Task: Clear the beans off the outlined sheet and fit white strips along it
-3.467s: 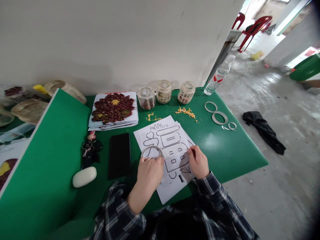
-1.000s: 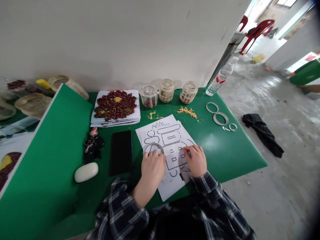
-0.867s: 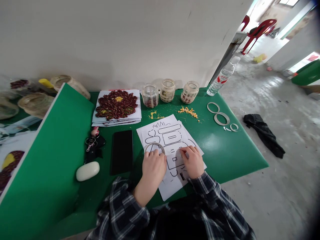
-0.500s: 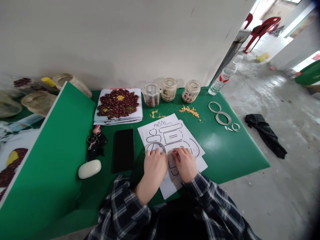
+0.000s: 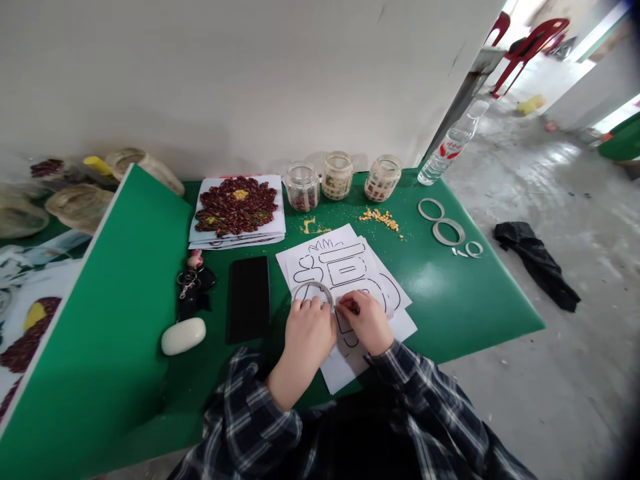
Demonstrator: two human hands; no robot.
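Note:
My left hand (image 5: 309,333) is closed round the near side of a roll of tape (image 5: 314,285), a thin pale ring held over the printed sheets. Close against it on the right, my right hand (image 5: 367,321) has its fingertips pinched together at the roll's edge. Whatever lies between those fingertips is too small to make out. Beneath both hands are white sheets (image 5: 345,250) with black line drawings, stacked unevenly. Several rings of tape (image 5: 449,232) lie at the right of the green table, beside small white scraps.
Three glass jars (image 5: 337,175) stand by the wall, near loose corn kernels (image 5: 381,217). A bean flower picture (image 5: 237,207) rests on stacked paper. Left of the hands lie a phone (image 5: 249,300), keys (image 5: 193,283) and a white case (image 5: 183,335). A water bottle (image 5: 453,145) stands behind the rings.
My right hand has moved slightly left, its fingertips now meeting the edge of the tape roll. My left hand keeps hold of the roll in nearly the same place.

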